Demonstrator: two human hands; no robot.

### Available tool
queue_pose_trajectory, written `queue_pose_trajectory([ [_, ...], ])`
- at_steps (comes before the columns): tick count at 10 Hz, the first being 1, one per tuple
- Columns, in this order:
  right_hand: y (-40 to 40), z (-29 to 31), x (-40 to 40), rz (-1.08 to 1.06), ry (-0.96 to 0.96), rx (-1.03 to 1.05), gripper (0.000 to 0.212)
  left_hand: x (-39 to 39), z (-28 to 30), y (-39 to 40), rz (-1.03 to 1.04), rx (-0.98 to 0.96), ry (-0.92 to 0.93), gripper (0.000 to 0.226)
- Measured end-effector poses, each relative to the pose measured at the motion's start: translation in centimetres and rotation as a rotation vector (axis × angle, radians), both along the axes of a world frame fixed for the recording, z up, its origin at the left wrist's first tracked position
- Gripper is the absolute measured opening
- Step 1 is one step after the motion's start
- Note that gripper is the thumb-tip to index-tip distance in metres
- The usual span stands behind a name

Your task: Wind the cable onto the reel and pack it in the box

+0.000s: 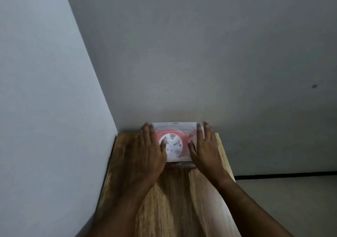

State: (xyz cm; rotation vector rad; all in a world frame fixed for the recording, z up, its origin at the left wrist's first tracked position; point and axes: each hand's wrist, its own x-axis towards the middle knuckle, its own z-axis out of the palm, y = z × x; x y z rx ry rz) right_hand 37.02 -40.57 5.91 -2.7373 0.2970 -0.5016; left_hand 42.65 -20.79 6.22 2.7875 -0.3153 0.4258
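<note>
A white box [177, 132] printed with a red and white cable reel lies flat at the far end of the wooden table [175, 200], against the back wall. My left hand [149, 149] rests along the box's left side with straight fingers, its thumb lying on the lid. My right hand [205, 147] lies against the right side in the same way, thumb on the lid. The picture is blurred. No loose cable or reel shows outside the box.
The narrow table stands in a corner: a pale wall [45, 90] runs along its left edge and a grey wall [200, 54] behind it. To the right, the table edge drops to a grey floor [291, 200] with a dark skirting line.
</note>
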Motion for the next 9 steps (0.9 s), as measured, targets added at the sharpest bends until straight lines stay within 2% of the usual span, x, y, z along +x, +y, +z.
queue_pose_trajectory([
  [1,1.8,-1.7,-1.3,0.207,0.086,-0.205,0.071,-1.3,-1.3,-1.4,-0.212,0.103,0.095,0.073],
  [4,2.1,-2.7,-0.9,0.223,0.245,-0.194,0.076,-0.8,-3.1,-1.2,-0.276,0.218,0.114,0.078],
  [5,1.8,-2.8,-0.2,0.219,0.240,-0.196,0.077,-0.4,-3.3,-1.4,-0.291,0.246,0.053,0.064],
  [6,1.5,-2.7,0.6,0.218,0.267,-0.204,0.074,0.3,-3.0,-1.7,-0.333,0.312,0.028,0.061],
  [8,1.3,-2.4,0.8,0.233,0.298,-0.191,0.073,0.8,-2.6,-1.7,-0.306,0.305,0.125,0.069],
  [9,1.2,-1.9,0.5,0.241,0.207,-0.194,0.066,1.1,-2.3,-2.5,-0.247,0.129,0.119,0.077],
])
